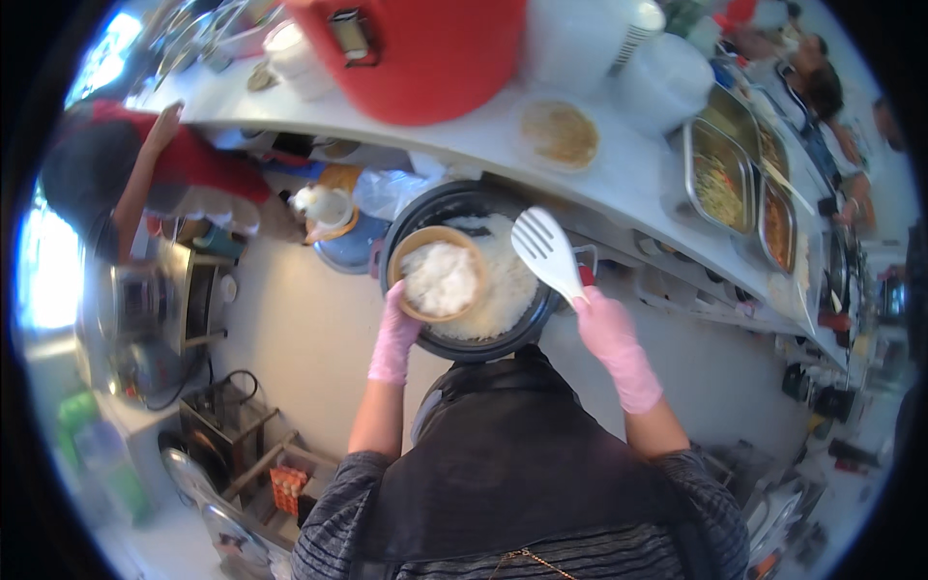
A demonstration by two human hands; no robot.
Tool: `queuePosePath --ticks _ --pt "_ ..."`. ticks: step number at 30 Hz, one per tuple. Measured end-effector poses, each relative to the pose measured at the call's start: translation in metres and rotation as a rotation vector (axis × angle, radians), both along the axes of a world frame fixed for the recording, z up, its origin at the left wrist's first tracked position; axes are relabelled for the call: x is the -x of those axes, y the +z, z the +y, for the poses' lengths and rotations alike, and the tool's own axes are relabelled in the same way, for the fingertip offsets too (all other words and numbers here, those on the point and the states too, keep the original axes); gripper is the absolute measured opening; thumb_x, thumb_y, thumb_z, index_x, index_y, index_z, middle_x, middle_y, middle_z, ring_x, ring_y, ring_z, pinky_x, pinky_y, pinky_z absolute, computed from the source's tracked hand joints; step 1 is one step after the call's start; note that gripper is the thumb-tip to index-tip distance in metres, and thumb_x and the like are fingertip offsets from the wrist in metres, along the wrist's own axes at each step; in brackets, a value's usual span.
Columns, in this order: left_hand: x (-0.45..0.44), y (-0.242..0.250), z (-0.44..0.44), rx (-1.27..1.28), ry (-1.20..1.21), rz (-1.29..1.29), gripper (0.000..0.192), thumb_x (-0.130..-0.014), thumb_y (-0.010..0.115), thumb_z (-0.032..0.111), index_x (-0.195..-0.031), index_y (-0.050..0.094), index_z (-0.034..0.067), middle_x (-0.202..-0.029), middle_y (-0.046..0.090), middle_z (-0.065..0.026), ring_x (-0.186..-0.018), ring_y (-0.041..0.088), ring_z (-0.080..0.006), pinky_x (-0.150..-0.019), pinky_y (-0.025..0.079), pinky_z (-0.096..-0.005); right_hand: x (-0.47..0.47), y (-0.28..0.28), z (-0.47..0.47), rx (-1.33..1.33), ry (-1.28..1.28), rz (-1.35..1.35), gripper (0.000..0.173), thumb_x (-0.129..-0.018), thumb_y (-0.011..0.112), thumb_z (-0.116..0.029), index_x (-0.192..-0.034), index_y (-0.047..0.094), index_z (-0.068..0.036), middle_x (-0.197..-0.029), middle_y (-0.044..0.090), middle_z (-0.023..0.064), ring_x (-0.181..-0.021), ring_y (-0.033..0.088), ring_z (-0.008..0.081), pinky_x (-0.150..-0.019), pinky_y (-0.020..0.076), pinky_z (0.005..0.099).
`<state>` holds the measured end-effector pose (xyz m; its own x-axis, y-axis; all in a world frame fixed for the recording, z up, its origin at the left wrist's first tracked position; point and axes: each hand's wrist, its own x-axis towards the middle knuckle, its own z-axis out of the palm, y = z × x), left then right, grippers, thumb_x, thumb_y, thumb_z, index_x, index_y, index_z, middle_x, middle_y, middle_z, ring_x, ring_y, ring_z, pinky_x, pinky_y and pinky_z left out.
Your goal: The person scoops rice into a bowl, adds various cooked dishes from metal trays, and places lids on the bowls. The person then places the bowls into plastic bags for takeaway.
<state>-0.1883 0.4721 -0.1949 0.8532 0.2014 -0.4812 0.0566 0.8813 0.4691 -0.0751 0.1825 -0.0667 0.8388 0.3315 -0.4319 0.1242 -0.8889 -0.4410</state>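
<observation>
My left hand (396,319), in a pink glove, grips the lower left side of a round brown paper bowl (394,270). White cooked rice (441,279) is heaped in that bowl. Below it sits a wide dark pot (464,350) with more rice (511,290) spread inside; the bowl hides part of its left side. In my right hand (607,326), also gloved in pink, is the handle of a white slotted turner (544,246). Its slotted head points up and left over the pot's right rim, and I see no rice heaped on it.
A white counter (464,141) runs across beyond the pot, bearing a large red container (442,58), stacked white tubs (667,83) and metal food pans (718,181). Another person (145,167) stands at left; more people (819,94) are beyond the counter. A wooden-framed stool (268,464) stands lower left.
</observation>
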Motion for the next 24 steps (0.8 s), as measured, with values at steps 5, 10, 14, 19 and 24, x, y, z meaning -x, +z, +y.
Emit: queuePosePath --ticks 5,10,14,19,24 --pt "0.020 0.026 0.015 -0.152 -0.002 -0.018 0.067 -0.082 0.048 0.045 -0.134 0.033 0.006 -0.135 0.040 -0.0119 -0.122 0.041 -0.0274 -0.102 0.034 -0.0439 -0.005 -0.118 0.040 0.019 0.402 0.055 0.017 -0.078 0.047 -0.006 -0.068 0.060 -0.002 -0.070 0.059 0.0174 -0.069 0.057 0.0351 -0.062 0.0462 0.0425" --pt "0.017 0.092 -0.012 -0.298 -0.008 -0.055 0.063 -0.086 0.045 0.043 -0.135 0.032 0.006 -0.136 0.038 -0.0112 -0.124 0.038 -0.0264 -0.103 0.032 -0.0434 0.006 -0.089 -0.011 -0.236 -0.047 -0.119 0.030 -0.086 0.050 -0.028 -0.094 0.056 0.001 -0.090 0.059 0.0209 -0.084 0.058 0.0338 -0.077 0.0461 0.0424" --pt "-0.006 0.140 -0.067 -0.238 -0.049 -0.105 0.069 -0.081 0.053 0.044 -0.134 0.032 0.006 -0.135 0.039 -0.0128 -0.122 0.040 -0.0288 -0.101 0.036 -0.0449 -0.037 0.038 -0.170 -0.304 -0.572 -0.667 0.014 -0.083 0.054 -0.018 -0.079 0.057 -0.005 -0.074 0.057 0.0155 -0.072 0.056 0.0335 -0.065 0.0452 0.0398" --pt "-0.076 0.174 -0.175 -0.158 -0.082 -0.154 0.070 -0.079 0.054 0.043 -0.133 0.033 0.005 -0.133 0.040 -0.0138 -0.119 0.043 -0.0301 -0.099 0.038 -0.0455 -0.177 0.125 -0.298 0.217 -0.045 -1.014 0.047 -0.077 0.061 -0.015 -0.122 0.049 -0.018 -0.093 0.053 0.0113 -0.080 0.054 0.0293 -0.071 0.0456 0.0384" --pt "-0.137 0.183 -0.279 -0.155 0.052 -0.196 0.071 -0.078 0.053 0.045 -0.133 0.033 0.005 -0.130 0.043 -0.0143 -0.117 0.045 -0.0305 -0.098 0.038 -0.0445 -0.327 0.097 -0.316 0.098 0.682 -0.918 0.041 -0.075 0.062 -0.020 -0.115 0.053 -0.020 -0.079 0.054 0.0073 -0.074 0.057 0.0239 -0.060 0.0479 0.0352"
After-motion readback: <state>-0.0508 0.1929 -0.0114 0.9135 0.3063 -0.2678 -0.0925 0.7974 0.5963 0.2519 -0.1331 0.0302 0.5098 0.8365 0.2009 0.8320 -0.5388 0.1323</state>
